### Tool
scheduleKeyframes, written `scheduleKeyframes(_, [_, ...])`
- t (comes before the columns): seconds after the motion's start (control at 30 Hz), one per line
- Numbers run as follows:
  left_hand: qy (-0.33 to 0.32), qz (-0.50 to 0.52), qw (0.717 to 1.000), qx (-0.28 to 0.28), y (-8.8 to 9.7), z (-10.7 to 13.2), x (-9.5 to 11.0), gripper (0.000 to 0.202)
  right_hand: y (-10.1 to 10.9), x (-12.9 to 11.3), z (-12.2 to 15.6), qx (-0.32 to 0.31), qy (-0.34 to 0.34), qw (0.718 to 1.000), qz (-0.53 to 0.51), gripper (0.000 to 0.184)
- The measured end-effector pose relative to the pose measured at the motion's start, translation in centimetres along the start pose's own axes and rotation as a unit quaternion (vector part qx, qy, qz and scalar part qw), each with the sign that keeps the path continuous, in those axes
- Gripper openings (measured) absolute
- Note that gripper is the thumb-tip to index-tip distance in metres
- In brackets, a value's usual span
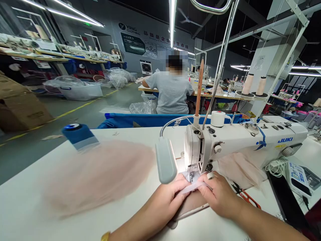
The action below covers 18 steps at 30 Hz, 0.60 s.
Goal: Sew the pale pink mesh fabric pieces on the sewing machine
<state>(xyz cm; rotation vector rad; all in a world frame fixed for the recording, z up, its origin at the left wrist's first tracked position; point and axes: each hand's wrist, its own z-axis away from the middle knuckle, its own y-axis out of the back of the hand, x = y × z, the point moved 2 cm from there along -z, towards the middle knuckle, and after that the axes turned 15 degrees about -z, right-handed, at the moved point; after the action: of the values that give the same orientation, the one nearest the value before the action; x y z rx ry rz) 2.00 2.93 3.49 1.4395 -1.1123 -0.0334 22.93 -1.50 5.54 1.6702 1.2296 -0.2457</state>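
Observation:
A pale strip of thin fabric runs between my two hands, just in front of the presser foot of a white sewing machine. My left hand pinches the strip's left end, thumb toward me. On the other side, my right hand grips it between thumb and fingers, close under the machine head. Part of the fabric lies beneath the foot, where the needle area is brightly lit. A grey lamp head on a bent metal neck hangs just left of the needle.
Sheer beige fabric spreads on the table's left, beside a blue thread cone. More beige fabric lies behind my right hand. Red-handled snips and a black phone are to the right. A person in grey sits ahead.

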Motion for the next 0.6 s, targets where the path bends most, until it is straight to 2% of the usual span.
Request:
scheduleKeyframes(0.1, [0.028, -0.001, 0.999, -0.018, -0.4, 0.1, -0.3, 0.041, 0.0, 0.0, 0.0, 0.002, 0.005, 1.0, -0.004, 0.024])
scheduleKeyframes(0.17, [0.025, -0.016, 0.999, -0.012, -0.4, 0.3, -0.2, 0.042, 0.0, 0.2, 0.2, 0.004, 0.02, 1.0, 0.011, 0.024])
scheduleKeyframes(0.27, [-0.047, -0.066, 0.996, 0.022, -0.3, 0.8, 0.5, 0.04, -0.2, 0.3, 0.7, -0.054, 0.07, 0.996, 0.034, 0.027])
scheduleKeyframes(0.33, [-0.119, -0.109, 0.986, 0.051, 0.0, 1.5, 1.2, 0.031, -0.1, -0.1, 1.2, -0.11, 0.107, 0.987, 0.048, 0.027])
scheduleKeyframes(0.4, [-0.17, -0.153, 0.972, 0.063, 0.3, 2.2, 2.0, 0.027, 0.2, -0.5, 1.7, -0.137, 0.116, 0.982, 0.067, 0.03])
scheduleKeyframes(0.6, [-0.207, -0.224, 0.95, 0.062, 1.0, 3.0, 2.6, 0.029, 0.6, -1.1, 2.1, -0.144, 0.094, 0.98, 0.097, 0.029])
